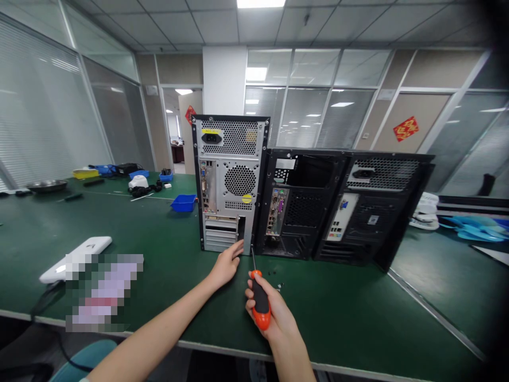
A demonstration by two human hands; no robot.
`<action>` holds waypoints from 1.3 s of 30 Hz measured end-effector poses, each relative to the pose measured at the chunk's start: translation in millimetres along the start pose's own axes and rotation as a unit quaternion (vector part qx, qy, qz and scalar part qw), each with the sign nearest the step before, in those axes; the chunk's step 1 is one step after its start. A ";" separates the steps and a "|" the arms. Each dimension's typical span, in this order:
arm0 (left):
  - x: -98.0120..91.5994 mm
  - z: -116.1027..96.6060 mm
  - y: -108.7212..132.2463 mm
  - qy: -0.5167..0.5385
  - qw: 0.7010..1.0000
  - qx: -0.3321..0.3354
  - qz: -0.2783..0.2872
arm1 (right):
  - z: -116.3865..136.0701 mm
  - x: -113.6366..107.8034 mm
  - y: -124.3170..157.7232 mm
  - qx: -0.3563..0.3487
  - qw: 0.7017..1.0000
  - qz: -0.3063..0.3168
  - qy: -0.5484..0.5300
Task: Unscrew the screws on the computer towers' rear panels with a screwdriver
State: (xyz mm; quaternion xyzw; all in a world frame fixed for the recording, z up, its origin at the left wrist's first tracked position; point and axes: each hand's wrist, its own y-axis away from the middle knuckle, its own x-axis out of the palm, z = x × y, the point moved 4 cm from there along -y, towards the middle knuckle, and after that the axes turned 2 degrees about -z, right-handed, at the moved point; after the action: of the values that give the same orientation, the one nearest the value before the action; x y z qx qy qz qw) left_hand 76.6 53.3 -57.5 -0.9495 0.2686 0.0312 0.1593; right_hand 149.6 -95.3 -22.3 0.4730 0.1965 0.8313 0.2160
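My right hand is wrapped round the orange and black handle of a screwdriver. The screwdriver's shaft points up and away, its tip at the lower right edge of a silver-backed computer case. Whether the tip sits in a screw is too small to tell. My left hand rests against the bottom of that case's rear panel, fingers stretched out beside the expansion slots. The case stands upright with its rear towards me. A few small screws lie on the table to the right of the screwdriver.
Two black computer cases stand close by on the right of the green table. A white power bank-like device and a blurred-out item lie left. Blue tray, metal bowl and cables are further back.
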 end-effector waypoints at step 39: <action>0.4 6.0 -1.2 0.003 1.000 0.019 -0.006 | -10.7 2.7 1.2 0.086 0.965 0.093 -0.232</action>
State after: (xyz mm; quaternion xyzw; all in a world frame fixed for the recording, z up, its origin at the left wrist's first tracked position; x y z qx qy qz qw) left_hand 77.8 55.9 -63.0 -0.9481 0.2638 0.0218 0.1763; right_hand 138.8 -96.1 -24.9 0.6856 0.1667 0.6953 0.1365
